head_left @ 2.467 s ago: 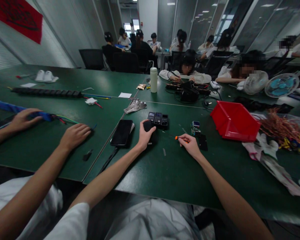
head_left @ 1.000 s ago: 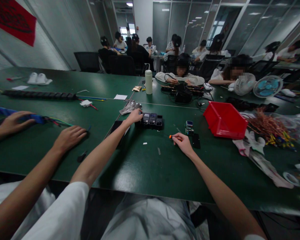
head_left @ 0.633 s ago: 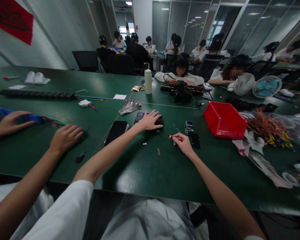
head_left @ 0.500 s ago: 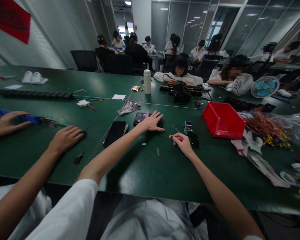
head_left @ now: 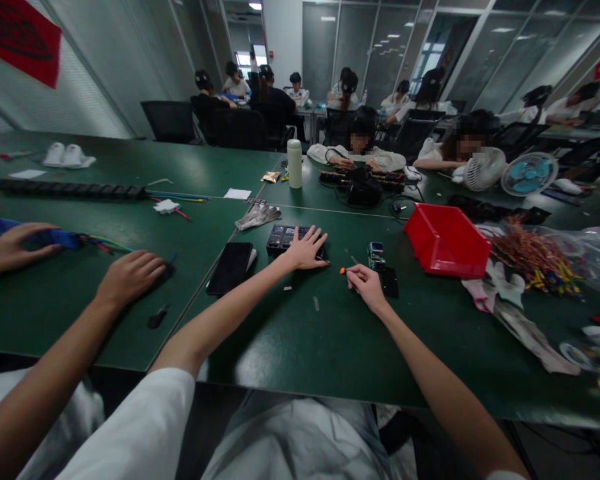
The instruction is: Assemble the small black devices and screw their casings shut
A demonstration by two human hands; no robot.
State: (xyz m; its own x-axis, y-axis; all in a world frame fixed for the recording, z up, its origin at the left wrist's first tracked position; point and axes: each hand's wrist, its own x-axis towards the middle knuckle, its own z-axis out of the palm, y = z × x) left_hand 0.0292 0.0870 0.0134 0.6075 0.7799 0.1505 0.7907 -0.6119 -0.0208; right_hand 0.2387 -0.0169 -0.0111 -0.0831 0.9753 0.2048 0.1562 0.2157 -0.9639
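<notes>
Since a second ago, my left hand (head_left: pixel 305 252) has moved from the left end of the row of black boxes (head_left: pixel 279 240) to lie across its right part. The green table (head_left: pixel 270 347) carries everything. The red bin (head_left: pixel 445 243) stands off to my right, probably to keep the middle free while staying in reach. The row of black boxes sits ahead of me, slightly left; my left fingers spread wide over it, gripping nothing, perhaps to steady or straighten it. The phone (head_left: pixel 230 268) lies nearer me, left of the row. On the right, the circuit board (head_left: pixel 377 256) lies just beside the black plate (head_left: pixel 391 283), likely kept together as parts. My right hand (head_left: pixel 366 285) has its fingers closed in a pinch on the orange-ended tool (head_left: pixel 343 271), held low, seemingly ready without being in the way.

Counting: one bin, one phone, one board, one plate, one tool. At least two boxes show clearly; my hand covers others, so I cannot tell the full number.
</notes>
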